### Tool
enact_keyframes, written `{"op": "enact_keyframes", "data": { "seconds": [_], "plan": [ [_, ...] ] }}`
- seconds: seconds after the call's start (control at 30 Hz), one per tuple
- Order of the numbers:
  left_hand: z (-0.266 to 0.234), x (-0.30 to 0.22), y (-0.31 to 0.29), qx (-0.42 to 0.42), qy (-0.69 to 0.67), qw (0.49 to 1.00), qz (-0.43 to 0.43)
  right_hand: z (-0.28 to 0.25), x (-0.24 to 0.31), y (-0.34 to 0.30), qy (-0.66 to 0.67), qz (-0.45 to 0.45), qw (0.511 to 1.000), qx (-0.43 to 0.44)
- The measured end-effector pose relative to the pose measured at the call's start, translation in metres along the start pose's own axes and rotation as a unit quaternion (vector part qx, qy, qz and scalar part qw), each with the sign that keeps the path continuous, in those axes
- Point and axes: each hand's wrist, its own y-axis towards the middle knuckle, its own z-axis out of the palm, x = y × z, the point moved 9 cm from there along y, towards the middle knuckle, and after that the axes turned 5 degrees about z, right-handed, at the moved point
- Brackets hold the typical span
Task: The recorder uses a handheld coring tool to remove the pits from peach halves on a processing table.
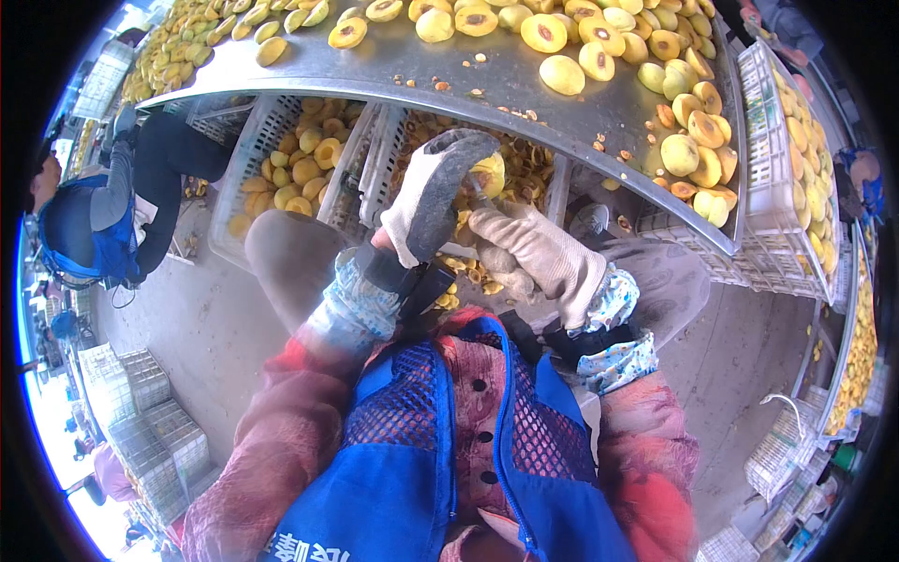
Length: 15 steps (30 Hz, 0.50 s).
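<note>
A yellow peach half [490,174] sits in the fingers of my left hand [433,187], which wears a white glove with a dark grey coated palm. My right hand [543,248], in a cream glove, is closed around a small tool [475,194]. Only a bit of its metal end shows, against the fruit; its handle is hidden in the glove, so I cannot tell its exact kind. Both hands are above a white crate [381,161] of fruit scraps and pits, in front of the metal table [421,82].
Many halved peaches [599,37] and loose pits lie on the table. A white crate [245,150] of peach halves stands at the left of my knees. Filled crates [763,140] are stacked at the right. Another person [94,220] sits at the far left.
</note>
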Motion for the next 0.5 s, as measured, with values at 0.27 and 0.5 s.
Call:
{"op": "enact_keyframes", "data": {
  "seconds": [0.27,0.5],
  "plan": [
    [0.014,0.019,-0.025,-0.046,-0.144,0.979,-0.139,0.011,-0.012,0.011,0.09,0.017,0.994,0.06],
    [0.012,0.0,-0.022,-0.028,0.018,0.999,-0.005,0.012,-0.018,0.007,0.233,0.034,0.965,0.114]
  ]
}}
